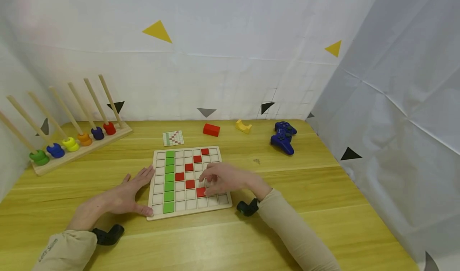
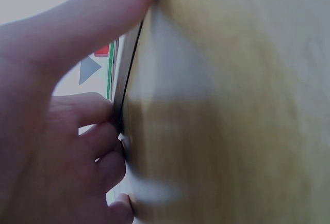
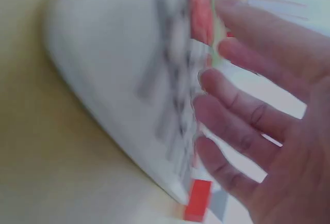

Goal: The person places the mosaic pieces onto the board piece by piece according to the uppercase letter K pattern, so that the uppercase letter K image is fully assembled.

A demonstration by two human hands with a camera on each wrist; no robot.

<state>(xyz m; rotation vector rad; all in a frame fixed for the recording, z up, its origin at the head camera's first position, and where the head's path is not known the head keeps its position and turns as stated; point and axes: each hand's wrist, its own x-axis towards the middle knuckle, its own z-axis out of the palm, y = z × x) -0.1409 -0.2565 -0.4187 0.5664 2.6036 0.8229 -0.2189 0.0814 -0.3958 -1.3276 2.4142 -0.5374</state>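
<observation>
A wooden grid board (image 1: 191, 215) lies flat on the table, with a green column of squares (image 1: 169, 177) and several red squares (image 1: 179, 177) in a zigzag. My left hand (image 1: 123, 195) rests at the board's left side, fingers spread, thumb and fingertips against its edge. Above the right part of the board is my right hand (image 1: 224, 179), its thumb close to the lowest red square (image 1: 200, 192). In the right wrist view the fingers (image 3: 232, 126) are loosely bent and apart, with nothing between them. Whether the thumb touches that square, I cannot tell.
Behind the board lie a small pattern card (image 1: 173, 138), a red block (image 1: 211, 129) and a yellow arched block (image 1: 243, 126). A blue game controller (image 1: 283, 137) sits at the back right. The peg stand (image 1: 82, 149) with coloured rings occupies the left back.
</observation>
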